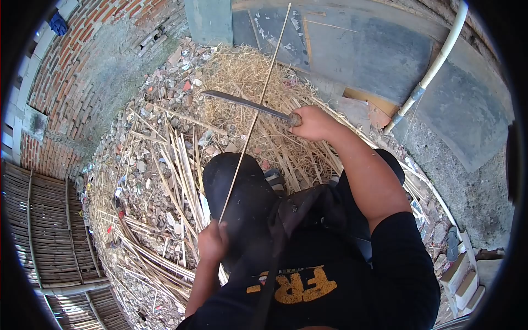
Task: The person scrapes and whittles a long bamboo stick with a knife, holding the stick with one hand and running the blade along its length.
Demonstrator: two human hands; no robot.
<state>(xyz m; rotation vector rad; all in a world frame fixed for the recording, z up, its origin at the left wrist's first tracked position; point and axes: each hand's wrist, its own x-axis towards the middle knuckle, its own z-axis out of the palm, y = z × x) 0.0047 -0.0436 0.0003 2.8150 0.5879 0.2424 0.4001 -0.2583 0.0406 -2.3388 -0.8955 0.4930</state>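
Outdoor yard: a worn red-brick wall (66,82) stands far beyond the left hand, large grey flat panels (363,55) lie ahead of the right hand, and the ground is grey rubble mixed with broken fragments (137,165). A loose heap of dry straw-coloured shavings (234,69) spreads ahead of both hands, reaching under the raised blade. The left hand (213,242) is closed around the near end of a long, thin, tan strip of wood or bamboo (238,165); the strip runs forward from that fist, past the dark-clad knee, its far end pointing away over the shavings and panels. The right hand (312,124), ahead and to the right of the left, grips the short brown handle of a long dark metal knife (236,100). Its blade points leftward and crosses the strip about midway; whether the edge touches the strip cannot be told from this view. Beside and beyond the left hand lies a loose pile of pale split strips (179,159). Judgement: the step in hand looks like shaving or smoothing this one strip, seemingly partway through, though the finish is too fine to read. The next move would call for a firm left grip, a shallow blade angle, and a stroke directed away from the left fingers and the knee.
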